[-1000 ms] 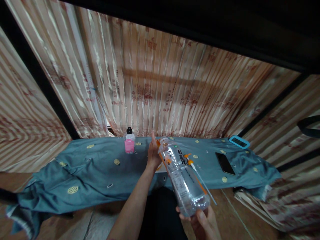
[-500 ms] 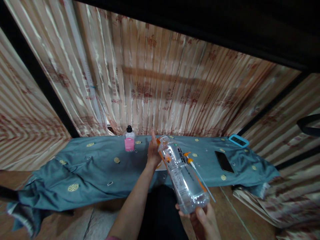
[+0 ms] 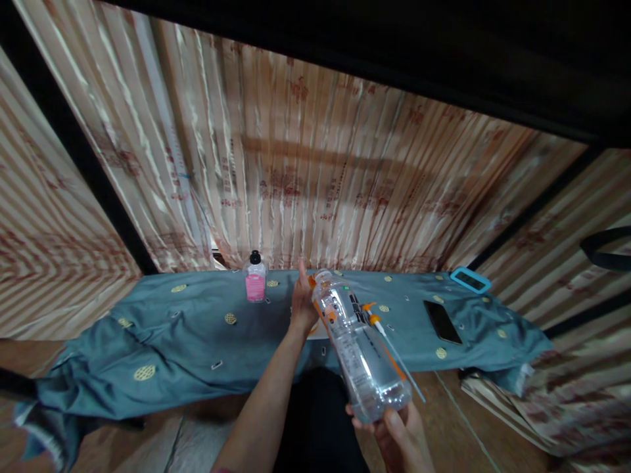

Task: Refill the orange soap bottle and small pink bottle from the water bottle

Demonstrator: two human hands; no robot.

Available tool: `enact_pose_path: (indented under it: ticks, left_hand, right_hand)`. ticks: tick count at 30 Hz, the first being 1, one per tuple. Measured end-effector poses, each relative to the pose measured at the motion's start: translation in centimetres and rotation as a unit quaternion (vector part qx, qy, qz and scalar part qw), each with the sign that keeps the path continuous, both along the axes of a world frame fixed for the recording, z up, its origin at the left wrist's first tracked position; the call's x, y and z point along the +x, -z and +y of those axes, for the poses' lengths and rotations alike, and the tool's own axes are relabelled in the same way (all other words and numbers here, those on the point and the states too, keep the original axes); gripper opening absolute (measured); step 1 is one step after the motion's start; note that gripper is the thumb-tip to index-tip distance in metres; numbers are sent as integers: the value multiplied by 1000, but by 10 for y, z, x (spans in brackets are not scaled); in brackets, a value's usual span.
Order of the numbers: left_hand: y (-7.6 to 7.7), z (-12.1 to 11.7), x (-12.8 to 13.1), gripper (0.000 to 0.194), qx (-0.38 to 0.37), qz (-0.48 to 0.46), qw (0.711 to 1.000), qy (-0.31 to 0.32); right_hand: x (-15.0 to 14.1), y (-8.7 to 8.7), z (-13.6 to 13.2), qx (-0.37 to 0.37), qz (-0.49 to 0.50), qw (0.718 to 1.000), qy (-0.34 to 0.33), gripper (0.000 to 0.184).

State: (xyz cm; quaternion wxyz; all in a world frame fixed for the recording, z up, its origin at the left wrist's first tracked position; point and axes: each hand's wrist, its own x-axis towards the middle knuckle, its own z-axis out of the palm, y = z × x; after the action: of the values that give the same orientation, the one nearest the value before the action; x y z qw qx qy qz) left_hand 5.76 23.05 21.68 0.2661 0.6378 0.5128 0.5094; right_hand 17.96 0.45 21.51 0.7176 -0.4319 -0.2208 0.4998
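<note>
A large clear plastic bottle (image 3: 362, 358) with an orange label and dark lettering is tilted, its neck pointing away from me and to the left. My right hand (image 3: 394, 430) grips its base, with the thumb on the near side. At the neck end is my left hand (image 3: 304, 302), its thumb sticking up and its other fingers largely hidden behind the bottle. A small orange piece (image 3: 311, 281) shows between that palm and the bottle neck; I cannot make out what it is. Just right of the bottle is an orange pump head (image 3: 374, 319) with a long pale tube.
A bottle of pink liquid with a black cap (image 3: 255, 279) stands at the back left of the blue-grey cloth (image 3: 187, 335). On the right lie a dark phone (image 3: 442, 322) and a blue-framed device (image 3: 470, 280). Patterned curtains (image 3: 315, 157) hang behind. A pale patch partly shows beneath the bottle.
Both hands and the bottle hold nearly the same pose; the bottle has shifted very slightly to the left. The whole view has tipped a little.
</note>
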Motion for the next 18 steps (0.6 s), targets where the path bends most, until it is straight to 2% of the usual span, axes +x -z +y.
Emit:
enact_pose_path:
  ticks: [7, 18]
  left_hand:
    - [-1, -1, -1, 74, 12, -11, 1000, 16]
    - [12, 2, 0, 84, 28, -14, 1000, 5]
  right_hand:
    - [4, 3, -1, -2, -6, 1000, -13, 49]
    - [4, 5, -1, 1, -2, 1000, -6, 48]
